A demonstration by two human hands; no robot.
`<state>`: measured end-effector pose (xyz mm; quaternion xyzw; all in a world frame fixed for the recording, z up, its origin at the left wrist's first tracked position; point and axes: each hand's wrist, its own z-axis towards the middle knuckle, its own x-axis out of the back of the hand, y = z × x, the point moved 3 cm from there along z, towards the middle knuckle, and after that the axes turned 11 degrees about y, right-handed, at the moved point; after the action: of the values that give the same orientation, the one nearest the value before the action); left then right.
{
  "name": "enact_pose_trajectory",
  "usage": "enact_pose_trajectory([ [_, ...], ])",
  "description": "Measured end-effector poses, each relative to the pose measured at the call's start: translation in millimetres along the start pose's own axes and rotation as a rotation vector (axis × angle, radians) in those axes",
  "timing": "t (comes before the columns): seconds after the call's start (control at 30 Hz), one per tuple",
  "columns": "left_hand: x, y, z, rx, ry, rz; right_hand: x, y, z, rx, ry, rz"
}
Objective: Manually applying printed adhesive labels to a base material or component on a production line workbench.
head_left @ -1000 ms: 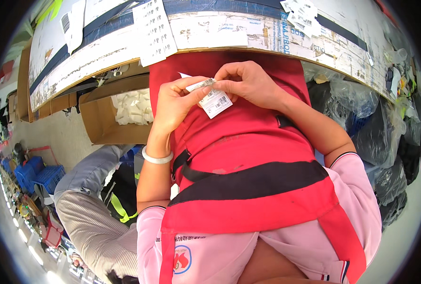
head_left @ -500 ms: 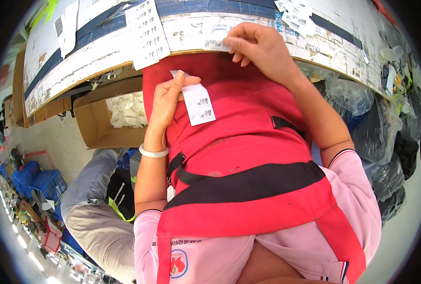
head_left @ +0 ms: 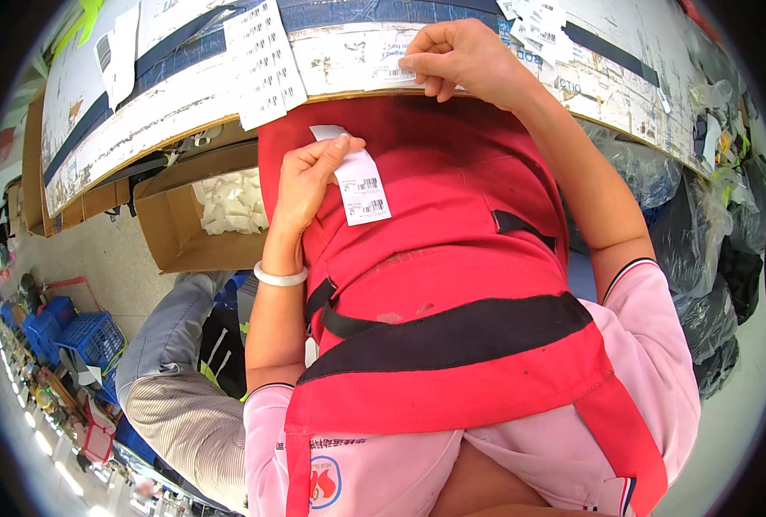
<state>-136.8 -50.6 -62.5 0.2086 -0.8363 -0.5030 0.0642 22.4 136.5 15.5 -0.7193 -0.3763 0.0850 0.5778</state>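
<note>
"Since a second ago, the right hand has been moving off the label strip and is now working over the near edge of the surface. What is its grip doing?"

"Thumb and forefinger are coming together at the right end of a small barcode label, which is lying along that edge. I cannot tell whether they are pinching it or only pressing on it."

"And the left hand?"

"It is pinching the label strip between thumb and fingers, nearer than the surface and in front of the red apron. One end is poking up beyond the fingers; the other is hanging to the near right, showing its barcodes."

"What is sitting around them?"

"A white label sheet is lying left of the right hand, overhanging the surface's near edge. Loose labels are lying on the far right. Below the surface, left of the left hand, a cardboard box is holding crumpled white pieces. Clear plastic bags are bunching up on the right."
</note>
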Motion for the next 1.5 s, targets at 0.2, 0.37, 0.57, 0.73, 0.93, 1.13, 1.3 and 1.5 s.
enact_pose_trajectory([
  [0.2, 0, 1, -1, 0.006, -0.012, -0.018, 0, 1, 5, -0.022, -0.027, -0.058],
  [0.37, 1, 0, -1, -0.009, -0.008, 0.001, 1, 1, 6, -0.026, -0.039, -0.042],
  [0.57, 0, 0, 0, -0.026, -0.001, -0.005, 1, 1, 8, -0.035, -0.049, -0.042],
  [0.73, 1, 0, 0, -0.014, -0.004, -0.019, 0, 2, 9, -0.032, -0.057, -0.048],
  [0.93, 1, 1, -1, -0.017, -0.010, -0.022, 0, 3, 9, -0.023, -0.056, -0.047],
  [1.13, 1, 2, -1, -0.015, -0.009, -0.026, -2, 1, 8, -0.027, -0.035, -0.081],
  [1.3, 1, 2, 1, 0.007, 0.006, 0.002, -4, -7, 5, 0.001, 0.017, -0.163],
  [1.5, -2, 0, 1, 0.027, -0.002, -0.035, 6, 1, -1, 0.007, 0.004, -0.113],
])
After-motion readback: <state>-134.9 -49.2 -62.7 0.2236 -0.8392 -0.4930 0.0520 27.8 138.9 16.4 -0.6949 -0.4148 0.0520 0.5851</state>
